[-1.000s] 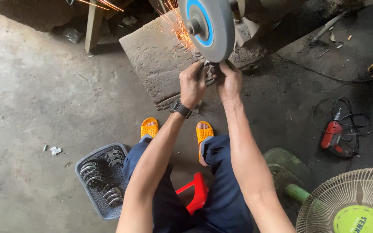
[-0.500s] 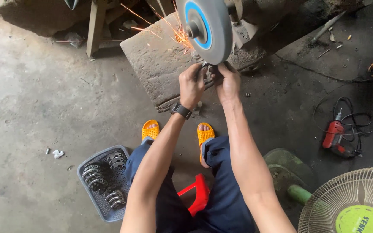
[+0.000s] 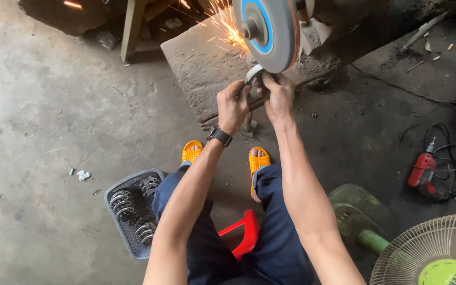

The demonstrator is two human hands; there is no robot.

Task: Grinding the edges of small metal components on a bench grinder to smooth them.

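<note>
1. Nearest the camera, the person sits on a red stool (image 3: 244, 232), knees apart, feet in orange sandals (image 3: 258, 160) on the concrete floor (image 3: 43, 158).
2. Down to the left of the forearms stands a grey plastic basket (image 3: 133, 211) holding curved metal pieces (image 3: 125, 203), well apart from the fingers.
3. To the right, farther off, lie a red power drill (image 3: 423, 171) with its cable and a fan (image 3: 434, 253) with a green hub.
4. The left hand (image 3: 232, 105), a watch (image 3: 220, 136) at its wrist, is clenched on a small metal piece (image 3: 253, 74); the right hand (image 3: 279, 95) grips the same piece from the other side.
5. The metal piece sits between the fingertips of both hands, poking just above them, its upper edge touching the lower rim of the grinding wheel (image 3: 267, 31).
6. Beyond the fingers, sparks (image 3: 228, 26) stream up and to the left of the wheel, over a worn slab (image 3: 201, 63).
7. To grind well, I judge: hold with both hands, press lightly and evenly, keep fingertips below the contact line, and let sparks fly away from the body.
</note>
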